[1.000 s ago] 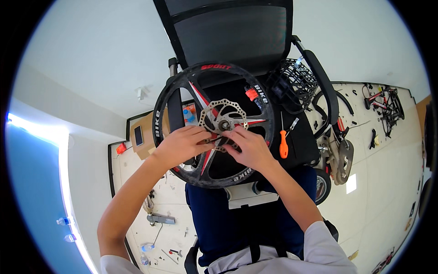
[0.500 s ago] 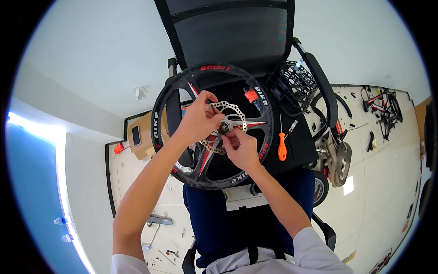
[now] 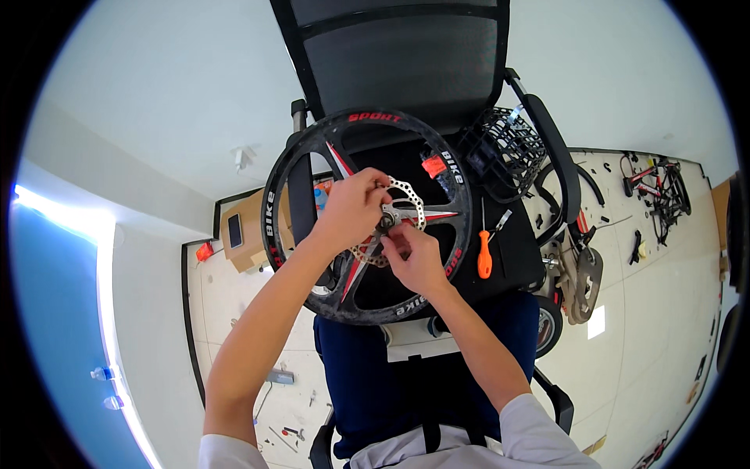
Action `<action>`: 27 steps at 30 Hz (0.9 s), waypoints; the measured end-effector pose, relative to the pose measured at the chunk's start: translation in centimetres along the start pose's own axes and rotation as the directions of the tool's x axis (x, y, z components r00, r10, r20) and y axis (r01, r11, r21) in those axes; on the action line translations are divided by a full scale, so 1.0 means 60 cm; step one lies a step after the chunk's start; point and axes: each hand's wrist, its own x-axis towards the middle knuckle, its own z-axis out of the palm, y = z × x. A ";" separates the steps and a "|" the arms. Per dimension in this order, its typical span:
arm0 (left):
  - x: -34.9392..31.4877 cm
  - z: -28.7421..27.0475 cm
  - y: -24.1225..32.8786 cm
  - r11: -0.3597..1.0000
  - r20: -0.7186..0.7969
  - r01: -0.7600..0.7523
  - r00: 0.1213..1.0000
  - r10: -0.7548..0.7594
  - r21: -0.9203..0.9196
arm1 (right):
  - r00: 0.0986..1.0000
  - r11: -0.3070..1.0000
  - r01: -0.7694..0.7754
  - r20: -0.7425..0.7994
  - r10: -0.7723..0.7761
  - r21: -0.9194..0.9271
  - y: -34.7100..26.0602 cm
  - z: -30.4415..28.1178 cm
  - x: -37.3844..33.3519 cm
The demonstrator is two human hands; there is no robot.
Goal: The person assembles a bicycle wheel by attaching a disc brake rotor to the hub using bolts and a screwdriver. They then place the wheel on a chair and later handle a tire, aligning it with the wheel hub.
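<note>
Head view: one round, black bicycle wheel with broad, red-and-white-accented spokes (image 3: 355, 273), lying flat across the black, padded chair seat (image 3: 512, 264). Fitted at centre: silver, perforated metal brake disc (image 3: 415, 194) around a grey metal hub (image 3: 387, 222).

Handling, as judged: wheel stiff, moderately heavy, scuffed rim probably dusty; best held by rim or spokes. Disc thin and rigid, bendable if forced; hold by its edge.

Left hand (image 3: 355, 207): fingers curled over disc, beside hub. Right hand (image 3: 414, 254): fingertips gathered at hub. Whether either pinches a small part, cannot tell.

Containers: black, lattice-sided plastic basket (image 3: 504, 148), on chair, contents indistinct; brown cardboard box (image 3: 254, 248), on floor, black-screened phone (image 3: 235, 230) on top, interior not visible.
</note>
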 end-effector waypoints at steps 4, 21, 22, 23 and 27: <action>-0.038 -0.022 -0.004 0.971 -0.047 0.133 0.988 -0.145 -0.201 | 0.984 0.948 0.179 0.024 -0.179 -0.262 -0.003 -0.008 0.001; -0.133 -0.006 0.023 0.926 -0.148 0.107 0.974 -0.170 -0.362 | 0.991 0.985 -0.126 -0.027 0.130 0.119 -0.046 0.017 -0.091; -0.123 -0.004 0.030 0.992 -0.102 -0.002 0.995 -0.011 -0.126 | 0.982 0.957 -0.175 -0.026 0.186 0.231 -0.044 0.029 -0.101; -0.112 -0.004 0.047 0.997 0.001 -0.006 1.000 0.006 -0.071 | 0.969 0.913 -0.224 -0.020 0.246 0.341 -0.047 0.037 -0.106; -0.099 0.023 0.063 0.956 0.181 -0.254 0.957 0.226 0.149 | 0.956 0.881 -0.253 -0.034 0.290 0.400 -0.059 0.000 -0.100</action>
